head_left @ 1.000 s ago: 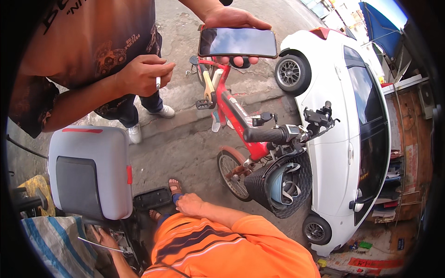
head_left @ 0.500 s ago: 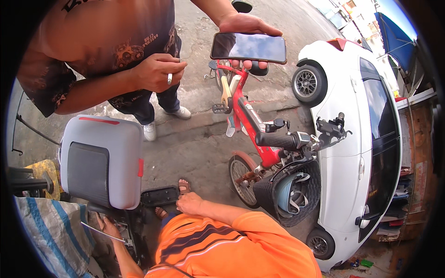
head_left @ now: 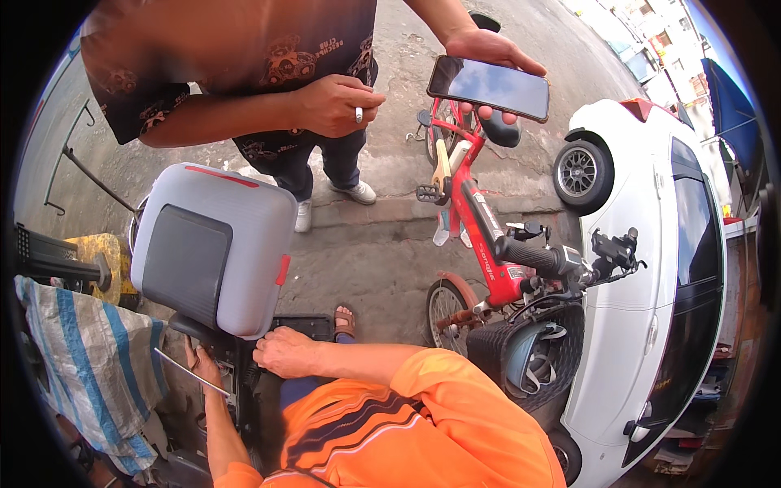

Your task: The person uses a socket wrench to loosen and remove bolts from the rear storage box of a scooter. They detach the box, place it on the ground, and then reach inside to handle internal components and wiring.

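My left hand [head_left: 203, 363] reaches into the dark frame just below a grey hard case [head_left: 256, 244] with a black panel and red strips. Its visible fingers point up beside a black padded part [head_left: 195, 332], fingertips partly hidden. A thin silver rod [head_left: 191, 372] crosses in front of that wrist; I cannot tell whether the hand touches it. My right hand [head_left: 286, 352] is closed at the case's lower right corner, knuckles up; whatever its fingers pinch is hidden. Beyond it lies a black footboard [head_left: 305, 327].
Across from me a person's hand [head_left: 496, 53] holds a phone [head_left: 490, 87]; the other hand [head_left: 335, 106] holds a cigarette. A red bicycle [head_left: 480, 232] with a basket [head_left: 492, 346] and pale helmet stands right, before a white car [head_left: 618, 309]. A blue-striped sack [head_left: 89, 366] lies left.
My view has shifted, so the surroundings appear farther right. My right hand has moved left, closer to the case's lower corner. My left hand stays under the case.
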The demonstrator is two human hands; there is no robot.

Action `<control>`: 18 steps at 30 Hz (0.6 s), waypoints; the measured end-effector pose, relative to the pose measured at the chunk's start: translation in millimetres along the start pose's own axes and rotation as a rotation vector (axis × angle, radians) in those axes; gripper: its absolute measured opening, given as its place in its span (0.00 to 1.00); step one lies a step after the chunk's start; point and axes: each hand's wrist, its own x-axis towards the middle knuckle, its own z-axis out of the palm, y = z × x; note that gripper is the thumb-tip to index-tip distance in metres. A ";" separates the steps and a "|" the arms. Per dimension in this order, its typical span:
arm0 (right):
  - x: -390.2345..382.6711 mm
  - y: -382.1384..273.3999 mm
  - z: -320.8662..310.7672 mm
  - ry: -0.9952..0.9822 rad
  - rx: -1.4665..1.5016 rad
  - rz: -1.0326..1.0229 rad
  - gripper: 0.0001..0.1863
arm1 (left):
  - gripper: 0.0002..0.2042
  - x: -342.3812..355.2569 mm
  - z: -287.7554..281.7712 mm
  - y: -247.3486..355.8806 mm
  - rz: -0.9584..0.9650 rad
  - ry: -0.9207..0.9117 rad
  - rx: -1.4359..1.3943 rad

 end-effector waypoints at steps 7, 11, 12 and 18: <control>57.5 -78.2 18.9 0.105 -0.164 -0.047 0.17 | 0.24 5.0 -1.8 -29.5 0.072 -0.020 -0.118; 78.9 -99.0 56.0 0.090 -0.309 0.078 0.27 | 0.30 -15.3 6.7 -14.0 0.229 -0.171 0.285; 84.1 -99.9 71.8 0.092 -0.348 0.101 0.27 | 0.31 -17.4 5.5 -3.8 0.248 -0.167 0.317; 141.5 -137.3 85.5 0.176 -0.480 0.170 0.21 | 0.28 28.9 -7.0 -82.1 0.495 -0.084 0.521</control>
